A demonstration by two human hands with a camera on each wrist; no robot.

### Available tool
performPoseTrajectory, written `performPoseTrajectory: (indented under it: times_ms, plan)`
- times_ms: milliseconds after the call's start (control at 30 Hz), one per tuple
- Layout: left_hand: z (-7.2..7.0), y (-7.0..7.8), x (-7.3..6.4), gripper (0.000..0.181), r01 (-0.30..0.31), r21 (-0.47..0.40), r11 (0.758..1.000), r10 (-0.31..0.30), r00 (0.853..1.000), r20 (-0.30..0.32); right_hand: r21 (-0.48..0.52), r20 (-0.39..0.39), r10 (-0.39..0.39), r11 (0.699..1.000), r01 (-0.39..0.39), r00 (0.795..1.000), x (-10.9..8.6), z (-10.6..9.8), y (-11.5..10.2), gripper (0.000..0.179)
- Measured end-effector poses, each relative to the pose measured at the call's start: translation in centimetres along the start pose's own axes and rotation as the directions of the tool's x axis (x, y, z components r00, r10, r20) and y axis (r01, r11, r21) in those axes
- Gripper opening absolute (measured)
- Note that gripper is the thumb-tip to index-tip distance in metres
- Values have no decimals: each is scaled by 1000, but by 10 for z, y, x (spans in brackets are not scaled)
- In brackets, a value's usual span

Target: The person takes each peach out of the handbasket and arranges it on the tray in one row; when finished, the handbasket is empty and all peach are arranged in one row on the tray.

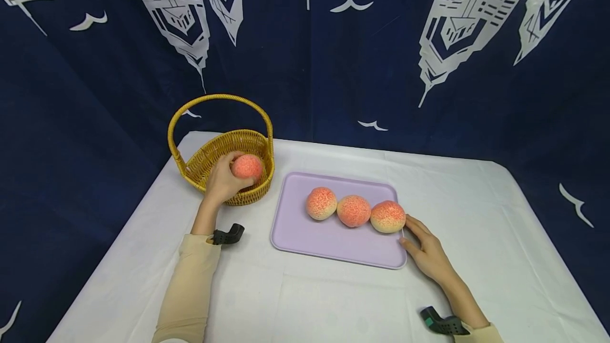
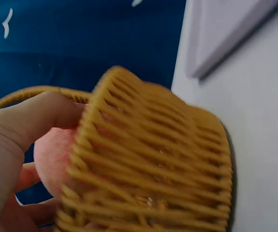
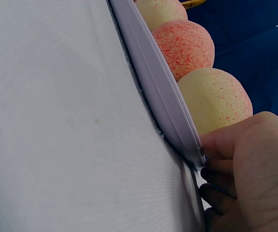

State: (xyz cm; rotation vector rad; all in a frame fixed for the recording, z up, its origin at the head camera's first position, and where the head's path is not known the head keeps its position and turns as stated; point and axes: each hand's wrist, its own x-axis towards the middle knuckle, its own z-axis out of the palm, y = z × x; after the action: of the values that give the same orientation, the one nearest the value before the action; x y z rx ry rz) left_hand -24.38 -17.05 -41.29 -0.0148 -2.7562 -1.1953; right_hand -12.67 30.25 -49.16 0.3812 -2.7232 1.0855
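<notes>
In the head view my left hand (image 1: 223, 178) holds a pink peach (image 1: 248, 167) inside the yellow wicker basket (image 1: 259, 192). Seen from the left wrist, the peach (image 2: 54, 154) sits between thumb and fingers, partly hidden behind the woven basket wall (image 2: 163, 159). My right hand (image 1: 431, 255) rests at the right edge of a lilac tray (image 1: 329, 242), its thumb and fingertips touching the rim beside the rightmost peach (image 1: 388, 217). Two more peaches, a middle one (image 1: 353, 211) and a left one (image 1: 321, 204), lie in a row with it on the tray.
A white cloth covers the table (image 1: 295, 300). The basket's tall arched handle (image 1: 219, 97) rises over its opening. Behind the table hangs a dark blue curtain (image 1: 333, 78) with white building and bird prints.
</notes>
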Motion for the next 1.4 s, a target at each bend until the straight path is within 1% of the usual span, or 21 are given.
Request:
performPoseTrajectory:
  times_ms: [100,167,267,367,433,500,633,733,833,933,1067,1167,1400]
  plan:
    - [0,11,-3,73,-40,-56,998,37,998,-60,2,1,0,1000,0,1000,0,0,0,51]
    - [0,19,-6,72,-73,-108,991,62,992,-107,1,1,-1,1000,1,1000,1,0,0,51]
    - [4,32,-13,70,-127,-187,974,94,980,-176,-3,0,0,1000,0,1000,2,1,-1,51]
    - [13,44,-21,68,-176,-243,954,121,967,-225,-5,2,1,1000,0,1000,3,1,-1,51]
    - [21,51,-27,67,-195,-262,945,132,962,-240,-6,3,2,1000,-2,1000,3,1,-1,51]
    - [31,57,-34,67,-207,-266,942,142,959,-244,-2,5,3,1000,-3,1000,3,1,-1,51]
    - [49,66,-48,68,-203,-273,940,139,961,-238,0,0,-1,1000,1,1000,2,1,1,51]
    - [62,69,-58,68,-196,-276,941,126,959,-253,1,-2,-1,1000,1,1000,2,1,1,51]
    - [74,67,-65,67,-195,-284,939,116,955,-272,4,3,5,1000,-5,1000,2,2,1,51]
    - [85,63,-69,66,-205,-290,935,120,951,-285,1,5,12,1000,-12,1000,1,1,0,51]
    - [95,58,-72,66,-219,-292,931,130,946,-296,-8,-5,10,1000,-10,1000,1,1,0,51]
    - [100,54,-73,67,-206,-288,935,118,948,-295,-5,-2,13,1000,-13,1000,1,1,1,51]
    - [106,47,-70,68,-151,-297,943,71,962,-264,1,5,19,1000,-19,1000,0,0,1,52]
